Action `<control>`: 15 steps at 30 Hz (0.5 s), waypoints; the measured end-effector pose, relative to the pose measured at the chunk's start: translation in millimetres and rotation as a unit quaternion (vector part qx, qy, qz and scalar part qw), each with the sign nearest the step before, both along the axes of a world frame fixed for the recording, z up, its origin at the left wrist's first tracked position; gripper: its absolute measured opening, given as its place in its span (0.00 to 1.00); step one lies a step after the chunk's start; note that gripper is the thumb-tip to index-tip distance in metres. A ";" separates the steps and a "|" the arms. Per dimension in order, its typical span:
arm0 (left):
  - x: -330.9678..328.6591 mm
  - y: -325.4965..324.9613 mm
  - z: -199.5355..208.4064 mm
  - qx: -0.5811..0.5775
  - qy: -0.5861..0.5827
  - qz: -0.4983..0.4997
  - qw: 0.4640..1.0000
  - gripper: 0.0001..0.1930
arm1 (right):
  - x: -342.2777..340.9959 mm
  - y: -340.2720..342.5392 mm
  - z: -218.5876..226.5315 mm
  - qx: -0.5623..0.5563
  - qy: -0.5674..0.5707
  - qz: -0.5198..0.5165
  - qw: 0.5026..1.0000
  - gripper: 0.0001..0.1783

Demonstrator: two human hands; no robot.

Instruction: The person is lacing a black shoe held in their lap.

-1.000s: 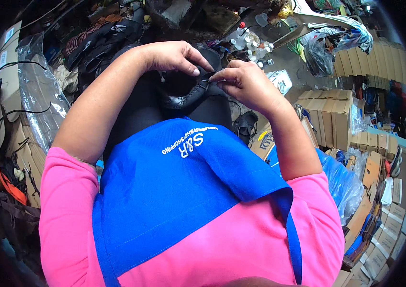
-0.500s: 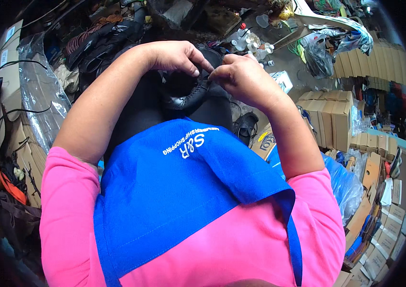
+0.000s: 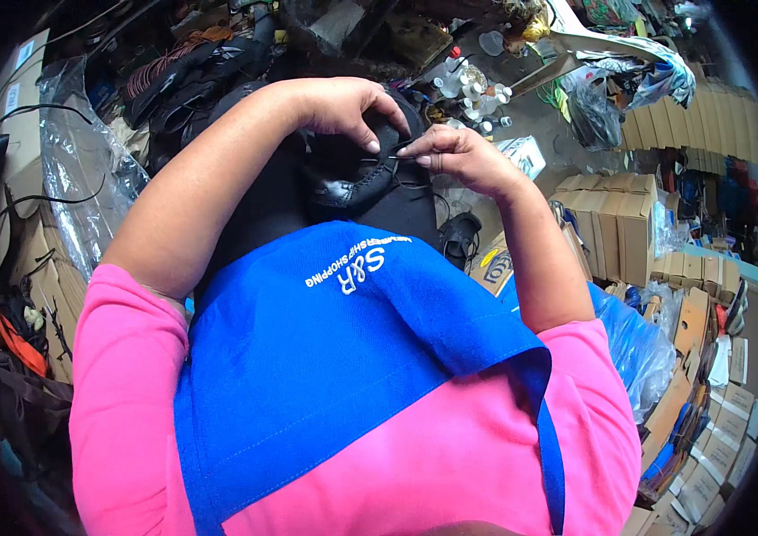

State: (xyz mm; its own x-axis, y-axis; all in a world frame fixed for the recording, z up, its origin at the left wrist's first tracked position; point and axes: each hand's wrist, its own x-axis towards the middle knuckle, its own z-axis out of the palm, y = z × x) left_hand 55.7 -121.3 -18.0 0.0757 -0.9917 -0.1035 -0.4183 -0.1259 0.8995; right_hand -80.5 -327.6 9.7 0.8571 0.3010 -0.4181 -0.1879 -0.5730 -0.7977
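Observation:
A black lace-up shoe [image 3: 349, 190] rests on my lap, its glossy toe turned toward me. My left hand [image 3: 352, 109] reaches over from the left, thumb and fingers closed on the shoe's upper near the opening. From the right, my right hand [image 3: 461, 157] pinches a thin, needle-like piece [image 3: 393, 157] between thumb and forefinger, right at the shoe's lacing edge. What exactly this piece is stays too small to tell. Dark loops of lace or thread hang beside the shoe under my right hand. A blue apron [image 3: 308, 357] covers my front.
Another black shoe [image 3: 459, 237] lies to the right of my lap. Small bottles [image 3: 477, 98] stand beyond my right hand. Stacked cardboard boxes [image 3: 607, 223] and blue plastic sheeting [image 3: 629, 344] are on the right. Clear plastic [image 3: 80, 192] and cardboard lie on the left.
My right hand has drawn slightly right and down, away from my left hand, and the thin piece now shows at its fingertips. My left hand has shifted a little right on the shoe.

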 end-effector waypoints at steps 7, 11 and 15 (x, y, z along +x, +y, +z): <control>-4.1 -3.1 -11.0 -0.003 0.002 0.040 0.999 0.25 | 1.0 -9.7 -14.1 0.106 0.055 -0.026 0.992 0.14; -5.3 -3.5 -12.9 -0.024 -0.035 0.052 0.998 0.25 | 0.1 -14.7 -25.7 0.130 0.050 -0.033 0.990 0.15; -8.2 0.3 -11.2 -0.019 -0.048 0.068 0.996 0.24 | -5.9 24.5 -20.2 0.077 -0.023 -0.122 0.989 0.09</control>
